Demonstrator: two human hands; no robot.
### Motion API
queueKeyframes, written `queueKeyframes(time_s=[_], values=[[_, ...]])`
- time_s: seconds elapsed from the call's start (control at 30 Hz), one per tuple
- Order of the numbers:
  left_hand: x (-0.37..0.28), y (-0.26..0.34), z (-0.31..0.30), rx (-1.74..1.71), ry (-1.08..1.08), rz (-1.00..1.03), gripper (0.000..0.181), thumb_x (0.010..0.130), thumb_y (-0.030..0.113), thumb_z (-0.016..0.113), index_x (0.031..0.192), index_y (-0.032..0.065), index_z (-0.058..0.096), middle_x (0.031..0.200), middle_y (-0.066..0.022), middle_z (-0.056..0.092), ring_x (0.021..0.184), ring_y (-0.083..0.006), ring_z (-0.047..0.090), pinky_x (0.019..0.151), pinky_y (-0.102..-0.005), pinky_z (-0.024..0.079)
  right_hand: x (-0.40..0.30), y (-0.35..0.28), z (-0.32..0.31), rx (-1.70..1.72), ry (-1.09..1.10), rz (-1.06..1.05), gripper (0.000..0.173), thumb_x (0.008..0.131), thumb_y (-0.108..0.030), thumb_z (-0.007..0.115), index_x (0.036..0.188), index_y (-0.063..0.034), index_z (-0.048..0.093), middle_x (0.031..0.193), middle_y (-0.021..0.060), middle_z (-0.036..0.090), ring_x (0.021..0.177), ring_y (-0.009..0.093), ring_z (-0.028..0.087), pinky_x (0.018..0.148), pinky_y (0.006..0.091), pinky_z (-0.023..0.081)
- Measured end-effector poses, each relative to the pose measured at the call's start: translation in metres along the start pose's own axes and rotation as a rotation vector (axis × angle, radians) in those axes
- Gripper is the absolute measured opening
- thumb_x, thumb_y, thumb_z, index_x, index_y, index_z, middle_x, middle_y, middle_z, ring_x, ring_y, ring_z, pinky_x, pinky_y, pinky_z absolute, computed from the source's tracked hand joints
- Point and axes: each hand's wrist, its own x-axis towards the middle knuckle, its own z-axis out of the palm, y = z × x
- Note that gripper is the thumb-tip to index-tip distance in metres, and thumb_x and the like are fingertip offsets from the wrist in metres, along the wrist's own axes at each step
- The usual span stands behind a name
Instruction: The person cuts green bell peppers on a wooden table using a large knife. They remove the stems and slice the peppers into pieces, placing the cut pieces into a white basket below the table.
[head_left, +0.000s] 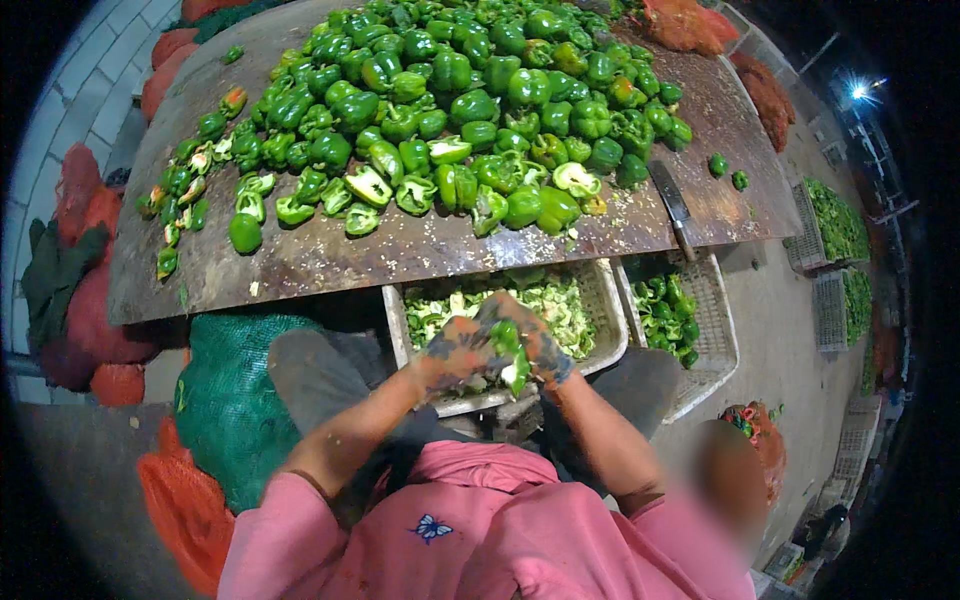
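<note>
My left hand (456, 354) and my right hand (536, 337) are close together in stained, dark-and-orange gloves. Between them they grip a broken green bell pepper (505, 337), and a piece with pale flesh (516, 373) hangs below. Motion blur hides the exact finger positions. Beneath the hands, a white plastic crate (611, 341) holds pale pepper cores and scraps (566, 311). On the wooden table (315, 266) ahead lies a large heap of green bell peppers (472, 105), with several cut halves (369, 186) along its near side.
A knife (670, 193) rests near the table edge, its handle overhanging. To the right, a second crate (712, 330) contains green peppers (667, 311). A full green mesh sack (232, 405) and a red mesh sack (184, 510) stand left. Filled crates (814, 232) line the floor farther right.
</note>
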Motion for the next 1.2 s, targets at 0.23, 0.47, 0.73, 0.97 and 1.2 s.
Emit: queueKeyframes(time_s=[0.23, 0.47, 0.73, 0.97, 1.2], values=[[0.028, 0.006, -0.016, -0.499, -0.006, -0.583, 0.028, 0.069, 0.029, 0.062, 0.077, 0.0020, 0.059, 0.057, -0.0080, 0.054, 0.053, -0.0171, 0.052, 0.050, -0.0323, 0.043, 0.009, -0.042, -0.005, -0.613, 0.277, -0.135, 0.028, 0.072, -0.016, 0.063, 0.096, -0.0042, 0.055, 0.087, 0.0036, 0.057, 0.078, 0.011, 0.051, 0.071, 0.0244, 0.042], [0.026, -0.015, 0.011, -0.533, 0.029, -0.669, 0.022, 0.070, 0.021, 0.059, 0.070, -0.0013, 0.056, 0.057, -0.0148, 0.053, 0.054, -0.0173, 0.052, 0.050, -0.0348, 0.041, 0.025, -0.052, -0.002, -0.854, 0.126, -0.428, 0.018, 0.066, -0.006, 0.064, 0.083, -0.0054, 0.058, 0.077, 0.0084, 0.058, 0.071, 0.023, 0.056, 0.064, 0.0300, 0.046], [0.040, -0.014, 0.006, -0.290, 0.000, -0.502, 0.035, 0.066, 0.031, 0.062, 0.079, -0.0018, 0.059, 0.069, -0.0190, 0.058, 0.069, -0.0315, 0.059, 0.064, -0.0373, 0.047, 0.030, -0.051, -0.016, -0.507, 0.165, 0.084, 0.027, 0.073, -0.015, 0.067, 0.094, -0.0009, 0.057, 0.089, 0.0109, 0.060, 0.081, 0.021, 0.057, 0.074, 0.0285, 0.045], [0.039, -0.006, -0.004, -0.284, -0.181, -0.694, 0.040, 0.065, 0.034, 0.062, 0.081, -0.0019, 0.059, 0.078, -0.0200, 0.059, 0.076, -0.0321, 0.059, 0.069, -0.0380, 0.046, 0.029, -0.043, -0.017, -0.755, 0.050, -0.134, 0.024, 0.071, -0.008, 0.062, 0.092, -0.0013, 0.056, 0.086, 0.0095, 0.057, 0.081, 0.018, 0.056, 0.074, 0.0279, 0.044], [-0.014, -0.046, 0.005, 0.149, -0.117, -0.358, 0.052, 0.078, 0.035, 0.052, 0.121, 0.0075, 0.044, 0.093, -0.0182, 0.056, 0.085, -0.0318, 0.057, 0.078, -0.0407, 0.046, 0.001, -0.037, -0.137, -0.373, 0.705, -0.094, 0.035, 0.076, -0.019, 0.062, 0.105, -0.0043, 0.052, 0.094, 0.0041, 0.056, 0.087, 0.016, 0.051, 0.078, 0.0294, 0.042]])
